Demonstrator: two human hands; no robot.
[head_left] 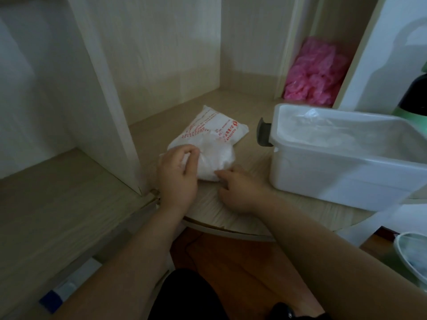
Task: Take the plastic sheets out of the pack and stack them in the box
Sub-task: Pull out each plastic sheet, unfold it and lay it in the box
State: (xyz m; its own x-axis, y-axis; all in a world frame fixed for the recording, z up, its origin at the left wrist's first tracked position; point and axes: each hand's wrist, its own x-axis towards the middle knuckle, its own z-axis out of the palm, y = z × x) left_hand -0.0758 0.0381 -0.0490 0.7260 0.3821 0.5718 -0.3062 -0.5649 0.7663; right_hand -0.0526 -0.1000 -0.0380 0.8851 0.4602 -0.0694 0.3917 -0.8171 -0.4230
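Observation:
A white plastic pack (209,140) with red print lies on the wooden shelf, its near end open and showing crumpled clear sheets. My left hand (176,175) sits on the pack's near left corner, fingers curled and pinching the plastic. My right hand (238,189) rests at the pack's near right edge with its fingers curled against the plastic. To the right stands the translucent white box (342,172), open on top, with some clear sheets (323,130) lying inside. A grey latch (263,132) hangs on the box's left end.
A shelf divider panel (104,88) rises left of the pack. Pink crumpled plastic (316,72) fills a narrow compartment at the back right. A dark bottle with green base (416,98) stands behind the box. A bin (413,257) sits low right, beyond the shelf's curved front edge.

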